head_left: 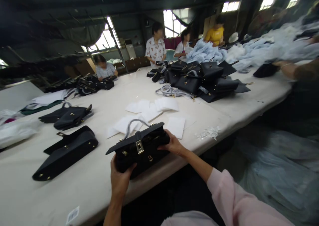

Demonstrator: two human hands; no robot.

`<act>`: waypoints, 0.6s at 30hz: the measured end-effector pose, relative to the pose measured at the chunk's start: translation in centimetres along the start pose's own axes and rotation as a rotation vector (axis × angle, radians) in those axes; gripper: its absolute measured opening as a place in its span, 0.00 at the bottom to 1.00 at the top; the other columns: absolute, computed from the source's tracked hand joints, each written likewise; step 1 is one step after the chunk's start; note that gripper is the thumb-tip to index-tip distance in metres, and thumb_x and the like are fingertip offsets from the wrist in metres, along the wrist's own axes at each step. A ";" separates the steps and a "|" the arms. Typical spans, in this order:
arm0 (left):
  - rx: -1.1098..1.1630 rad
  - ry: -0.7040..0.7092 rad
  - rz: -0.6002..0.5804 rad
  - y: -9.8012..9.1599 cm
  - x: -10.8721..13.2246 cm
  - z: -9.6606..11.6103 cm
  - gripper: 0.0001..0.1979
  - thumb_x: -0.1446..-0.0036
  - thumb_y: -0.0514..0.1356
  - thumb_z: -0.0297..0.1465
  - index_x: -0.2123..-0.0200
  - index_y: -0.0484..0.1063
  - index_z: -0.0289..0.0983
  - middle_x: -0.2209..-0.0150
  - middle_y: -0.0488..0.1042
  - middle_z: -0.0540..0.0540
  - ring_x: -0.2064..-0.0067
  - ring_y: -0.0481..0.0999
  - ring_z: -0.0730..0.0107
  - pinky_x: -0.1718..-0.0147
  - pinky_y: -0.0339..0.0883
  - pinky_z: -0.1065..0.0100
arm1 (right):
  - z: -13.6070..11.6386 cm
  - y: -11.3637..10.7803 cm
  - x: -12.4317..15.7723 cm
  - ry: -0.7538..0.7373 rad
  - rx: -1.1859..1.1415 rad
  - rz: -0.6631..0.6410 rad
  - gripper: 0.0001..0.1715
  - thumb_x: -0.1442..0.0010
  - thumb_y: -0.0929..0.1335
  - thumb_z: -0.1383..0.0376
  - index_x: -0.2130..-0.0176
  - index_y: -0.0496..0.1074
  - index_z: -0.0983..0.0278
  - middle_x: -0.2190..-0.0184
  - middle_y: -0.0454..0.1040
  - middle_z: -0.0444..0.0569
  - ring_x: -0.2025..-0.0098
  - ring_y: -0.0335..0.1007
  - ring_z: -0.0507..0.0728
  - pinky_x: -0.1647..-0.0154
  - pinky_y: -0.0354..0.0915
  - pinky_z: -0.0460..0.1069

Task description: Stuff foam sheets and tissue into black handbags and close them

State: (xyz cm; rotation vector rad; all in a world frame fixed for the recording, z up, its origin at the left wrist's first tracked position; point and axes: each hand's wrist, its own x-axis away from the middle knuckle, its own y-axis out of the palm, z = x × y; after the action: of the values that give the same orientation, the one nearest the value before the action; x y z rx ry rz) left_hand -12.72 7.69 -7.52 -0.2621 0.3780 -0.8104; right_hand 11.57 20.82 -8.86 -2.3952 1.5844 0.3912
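A black handbag (143,161) with a gold clasp on its flap is at the table's near edge, held between both my hands. My left hand (121,176) grips its left end, thumb across the front. At the right end, my right hand (174,144) has its thumb on the front and its fingers behind, partly hidden. The bag's wrapped grey handle (133,123) stands up behind the flap. White sheets (149,111) lie on the table just beyond the bag. To the left, another black handbag (69,154) lies tipped, its gold-studded base showing.
A heap of black handbags (199,76) and coiled grey straps (169,90) sits farther back. More bags (71,116) lie at left. Small white scraps (208,133) are near the right edge. Several people work around the table (117,103); one person's arm (289,69) reaches in at right.
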 end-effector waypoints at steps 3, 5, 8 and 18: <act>-0.010 -0.007 0.034 0.5 -1.5 -0.7 0.45 0.65 0.72 0.44 0.43 0.61 0.42 0.48 0.69 0.42 0.44 0.67 0.47 0.42 0.58 0.44 | 0.3 0.2 -1.5 -0.021 0.018 -0.002 0.46 0.62 0.80 0.57 0.47 0.65 0.61 0.57 0.72 0.44 0.53 0.66 0.60 0.49 0.63 0.54; 0.019 -0.031 0.009 0.6 -2.2 -1.3 0.46 0.65 0.73 0.44 0.42 0.60 0.43 0.47 0.68 0.42 0.44 0.67 0.48 0.42 0.59 0.44 | 0.5 0.1 -1.9 -0.018 0.016 -0.012 0.50 0.63 0.81 0.57 0.44 0.62 0.60 0.55 0.71 0.46 0.51 0.66 0.60 0.48 0.63 0.54; 0.170 -0.044 -0.090 0.2 -2.1 -2.3 0.46 0.61 0.72 0.42 0.40 0.56 0.45 0.43 0.65 0.41 0.41 0.65 0.50 0.41 0.58 0.45 | 1.0 -0.4 -1.4 0.015 0.019 -0.042 0.56 0.63 0.81 0.57 0.40 0.58 0.60 0.48 0.68 0.50 0.46 0.64 0.62 0.43 0.60 0.57; -0.053 -0.066 0.200 -7.4 10.6 -6.4 0.16 0.41 0.58 0.37 0.51 0.67 0.39 0.58 0.75 0.44 0.56 0.75 0.66 0.54 0.69 0.64 | 1.5 -1.2 1.3 0.155 0.029 0.174 0.52 0.58 0.77 0.48 0.38 0.62 0.53 0.41 0.64 0.57 0.38 0.58 0.66 0.38 0.54 0.62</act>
State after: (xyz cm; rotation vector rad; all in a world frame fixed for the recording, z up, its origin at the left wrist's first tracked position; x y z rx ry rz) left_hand -13.64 -5.64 -12.91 -0.2951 0.3582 -0.5942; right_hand 13.02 20.67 -10.65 -2.3231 1.8599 0.2163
